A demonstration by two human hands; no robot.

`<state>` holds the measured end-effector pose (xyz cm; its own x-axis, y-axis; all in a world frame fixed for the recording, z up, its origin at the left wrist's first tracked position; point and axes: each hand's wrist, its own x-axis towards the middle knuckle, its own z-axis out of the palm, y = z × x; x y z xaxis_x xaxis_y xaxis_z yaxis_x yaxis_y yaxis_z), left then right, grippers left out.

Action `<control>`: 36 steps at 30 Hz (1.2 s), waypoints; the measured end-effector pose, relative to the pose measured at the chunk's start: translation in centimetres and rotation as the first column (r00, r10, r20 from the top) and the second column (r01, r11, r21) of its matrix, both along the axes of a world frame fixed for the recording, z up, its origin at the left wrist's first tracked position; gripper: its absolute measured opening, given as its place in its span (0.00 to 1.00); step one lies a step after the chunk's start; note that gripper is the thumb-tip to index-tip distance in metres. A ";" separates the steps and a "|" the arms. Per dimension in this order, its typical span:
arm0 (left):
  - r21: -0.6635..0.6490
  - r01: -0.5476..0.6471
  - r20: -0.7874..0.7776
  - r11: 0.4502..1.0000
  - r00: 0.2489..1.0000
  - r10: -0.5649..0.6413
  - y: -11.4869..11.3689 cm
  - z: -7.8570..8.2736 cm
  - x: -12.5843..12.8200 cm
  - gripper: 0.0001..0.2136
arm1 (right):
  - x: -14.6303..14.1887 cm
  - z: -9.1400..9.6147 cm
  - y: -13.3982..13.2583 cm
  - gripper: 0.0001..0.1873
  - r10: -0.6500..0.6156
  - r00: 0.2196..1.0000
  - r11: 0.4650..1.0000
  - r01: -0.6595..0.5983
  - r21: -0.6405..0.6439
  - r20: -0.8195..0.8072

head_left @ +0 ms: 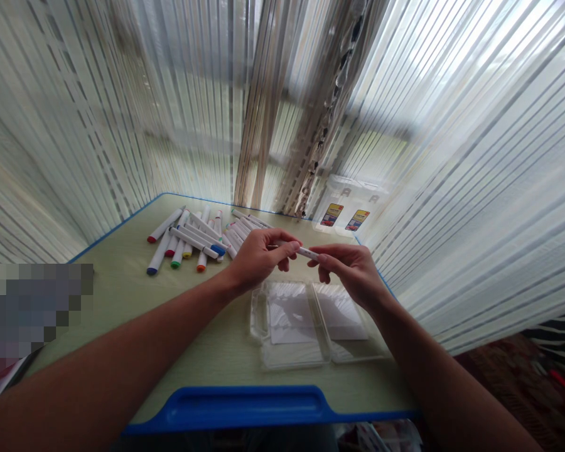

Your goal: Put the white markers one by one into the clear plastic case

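Observation:
Between my two hands is a slim white marker (307, 253), level above the table. My left hand (268, 251) pinches its left end, and my right hand (346, 267) pinches the right end between thumb and fingers. Below them lies an opened clear plastic case (295, 356) with white sheets (289, 314) in its two halves. To the left of my left hand is a loose pile of white markers (193, 238) with coloured ends. More thin white markers (245, 229) lie just behind my left hand, which partly hides them.
A second clear case (341, 194) with two colourful labels stands at the back right against string curtains (193, 94). The light green table (207, 351) has a blue rim and a blue front tray (245, 405). A blurred-out patch (28, 314) covers the left edge.

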<state>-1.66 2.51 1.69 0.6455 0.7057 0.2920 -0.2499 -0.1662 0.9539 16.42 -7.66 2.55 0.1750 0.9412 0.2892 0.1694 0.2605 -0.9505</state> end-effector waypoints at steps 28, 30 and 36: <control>-0.116 -0.100 0.101 0.988 0.989 0.112 0.8 0.1 -0.2 0.07 | 1.0 0.1 -0.4 0.19 0.240 0.960 0.962 -0.255 -0.095 -0.144; -0.126 -0.090 0.109 0.988 0.989 0.103 0.8 0.1 -0.2 0.07 | 1.2 0.1 -0.4 0.20 0.255 0.952 0.956 -0.275 -0.104 -0.171; -0.147 -0.086 0.112 0.985 0.988 0.102 0.7 0.1 -0.1 0.08 | 0.9 0.3 -0.3 0.20 0.203 0.949 0.965 -0.235 -0.113 -0.241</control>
